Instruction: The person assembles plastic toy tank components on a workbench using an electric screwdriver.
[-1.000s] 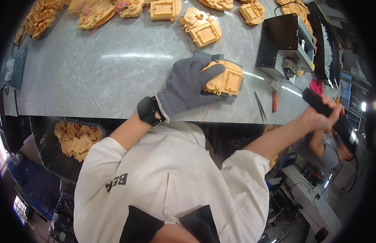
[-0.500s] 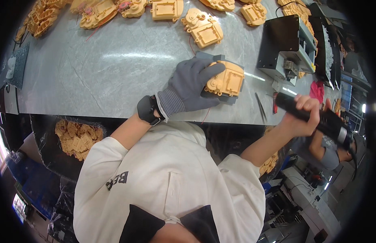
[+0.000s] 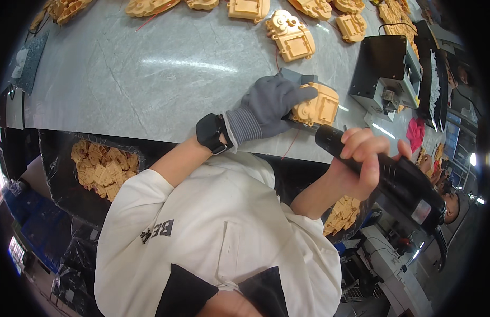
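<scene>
Left hand [image 3: 271, 103], gloved, is holding a yellow housing [image 3: 325, 108] on a grey block [image 3: 293, 75] on the tabletop [image 3: 118, 90], bare right hand [image 3: 358, 161] is gripping a black handheld tool [image 3: 398, 193] near it, more housings [image 3: 297, 46] are lying beyond.

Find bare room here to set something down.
Widest: the grey tabletop left of the gloved left hand, this side of the yellow plastic housings. A narrow strip separates the held housing from the black machine. Crowded: the far side and, near right, around the power tool.
</scene>
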The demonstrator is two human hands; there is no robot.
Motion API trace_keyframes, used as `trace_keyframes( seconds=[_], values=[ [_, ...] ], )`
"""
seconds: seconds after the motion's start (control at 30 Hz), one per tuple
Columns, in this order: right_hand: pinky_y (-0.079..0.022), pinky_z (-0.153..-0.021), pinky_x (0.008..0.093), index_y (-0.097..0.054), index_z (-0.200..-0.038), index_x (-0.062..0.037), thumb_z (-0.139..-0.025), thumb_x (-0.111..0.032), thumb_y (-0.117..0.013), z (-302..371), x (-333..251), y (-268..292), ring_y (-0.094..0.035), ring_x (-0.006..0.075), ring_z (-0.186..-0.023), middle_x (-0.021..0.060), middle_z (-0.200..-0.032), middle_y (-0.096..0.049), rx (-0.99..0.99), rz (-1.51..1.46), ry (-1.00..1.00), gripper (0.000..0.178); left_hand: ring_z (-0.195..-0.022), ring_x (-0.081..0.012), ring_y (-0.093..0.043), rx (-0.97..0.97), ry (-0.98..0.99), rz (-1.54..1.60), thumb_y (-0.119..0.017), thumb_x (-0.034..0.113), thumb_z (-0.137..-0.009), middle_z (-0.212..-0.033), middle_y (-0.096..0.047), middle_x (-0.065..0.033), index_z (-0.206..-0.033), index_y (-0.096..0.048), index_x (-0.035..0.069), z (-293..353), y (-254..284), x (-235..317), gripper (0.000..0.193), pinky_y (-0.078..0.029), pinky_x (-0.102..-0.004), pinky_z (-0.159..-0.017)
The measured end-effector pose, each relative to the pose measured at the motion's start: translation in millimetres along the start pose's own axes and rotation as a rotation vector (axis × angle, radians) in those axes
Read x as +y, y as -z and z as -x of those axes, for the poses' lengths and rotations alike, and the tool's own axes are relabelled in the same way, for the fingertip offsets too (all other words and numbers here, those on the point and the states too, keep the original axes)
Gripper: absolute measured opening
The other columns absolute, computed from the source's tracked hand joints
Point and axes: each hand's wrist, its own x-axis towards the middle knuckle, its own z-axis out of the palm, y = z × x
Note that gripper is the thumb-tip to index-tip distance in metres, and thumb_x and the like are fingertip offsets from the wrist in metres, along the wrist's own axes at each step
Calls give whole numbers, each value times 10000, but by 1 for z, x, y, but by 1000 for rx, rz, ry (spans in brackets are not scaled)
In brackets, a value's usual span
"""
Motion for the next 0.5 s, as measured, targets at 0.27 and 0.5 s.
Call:
trace_keyframes(
  seconds=[0.27, 0.5],
  values=[
    [-449, -534, 374, -275, -1242, -11, -699, -23, -503, -3, 12, -9, -457, 202, -450, 101, -600, -471, 130, -43, -8, 589, -845, -250, -585, -46, 40, -28, -751, 340, -614, -934, -577, -80, -1184, -460, 174, 3, 1, 0, 662, -488, -361, -760],
    [-450, -503, 332, -266, -1261, -1, -698, 8, -487, -4, 16, -21, -453, 188, -438, 94, -586, -478, 85, 102, -19, 605, -940, -230, -560, -223, 155, -64, -720, 373, -640, -1010, -550, -83, -1243, -439, 197, 2, 5, 4, 688, -461, -344, -844]
  ],
)
